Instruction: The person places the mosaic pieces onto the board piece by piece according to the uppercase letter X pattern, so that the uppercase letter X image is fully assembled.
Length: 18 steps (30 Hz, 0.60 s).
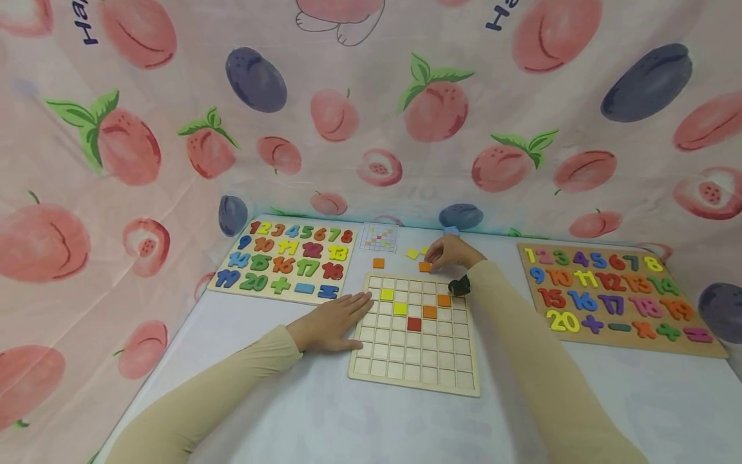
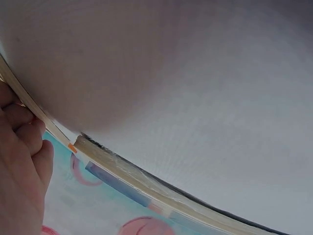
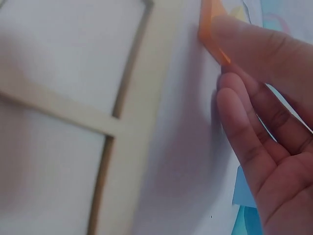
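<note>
A wooden grid board (image 1: 406,354) lies on the white table. My left hand (image 1: 336,322) rests along its left edge, fingers extended; in the left wrist view that hand (image 2: 19,166) shows at the board's side. Beyond the far edge, my right hand (image 1: 451,252) pinches an orange square tile (image 1: 425,267). The right wrist view has the thumb against the same orange tile (image 3: 208,27), close beside the board's frame (image 3: 142,107). Two yellow tiles (image 1: 400,309), a red tile (image 1: 414,324) and two orange tiles (image 1: 429,312) sit in the board's cells in a V.
Behind the board lie another orange tile (image 1: 379,263), yellow tiles (image 1: 412,254), a blue piece (image 1: 451,230) and a pattern card (image 1: 379,238). Number puzzle boards stand at left (image 1: 290,258) and right (image 1: 620,296). A fruit-print curtain (image 1: 359,90) hangs behind.
</note>
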Each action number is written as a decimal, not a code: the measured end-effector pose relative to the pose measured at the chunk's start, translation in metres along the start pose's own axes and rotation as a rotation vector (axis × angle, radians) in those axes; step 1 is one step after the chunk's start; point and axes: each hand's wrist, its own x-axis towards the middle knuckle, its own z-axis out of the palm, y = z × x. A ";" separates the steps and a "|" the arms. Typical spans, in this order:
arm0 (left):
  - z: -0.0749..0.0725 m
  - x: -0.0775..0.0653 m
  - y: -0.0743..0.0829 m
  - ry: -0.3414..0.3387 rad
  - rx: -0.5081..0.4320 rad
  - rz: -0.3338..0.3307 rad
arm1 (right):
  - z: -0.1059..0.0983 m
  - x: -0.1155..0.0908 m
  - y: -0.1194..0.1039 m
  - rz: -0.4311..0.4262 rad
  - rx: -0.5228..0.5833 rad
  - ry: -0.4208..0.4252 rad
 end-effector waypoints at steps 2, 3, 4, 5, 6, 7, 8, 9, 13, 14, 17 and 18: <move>0.001 0.000 0.000 0.002 -0.010 -0.003 | 0.002 -0.001 -0.002 0.009 -0.031 0.019; 0.002 0.000 0.000 0.002 -0.014 -0.005 | 0.003 -0.001 -0.003 0.013 -0.049 0.027; 0.002 0.000 -0.001 0.006 -0.019 -0.004 | 0.004 -0.001 -0.003 0.013 -0.061 0.032; 0.002 0.000 -0.001 0.009 -0.020 -0.002 | 0.004 0.000 -0.003 0.009 -0.072 0.033; 0.003 0.000 -0.001 0.013 -0.023 0.000 | 0.005 0.000 -0.004 0.011 -0.084 0.035; 0.003 0.000 -0.001 0.015 -0.023 0.002 | 0.005 0.000 -0.003 0.008 -0.093 0.033; 0.003 0.000 -0.001 0.017 -0.023 0.005 | 0.005 0.000 -0.003 0.009 -0.101 0.033; 0.003 0.001 -0.001 0.020 -0.025 0.007 | 0.005 0.000 -0.003 0.010 -0.107 0.031; 0.002 0.000 -0.001 0.020 -0.023 0.009 | 0.002 -0.001 -0.002 0.005 -0.125 0.024; 0.002 0.000 -0.001 0.019 -0.022 0.008 | 0.001 -0.002 -0.001 0.003 -0.134 0.024; 0.001 0.000 0.000 0.015 -0.016 0.005 | -0.001 -0.004 0.002 -0.001 -0.147 0.018; 0.001 -0.001 0.000 0.016 -0.016 0.005 | -0.002 -0.004 0.004 -0.002 -0.147 0.015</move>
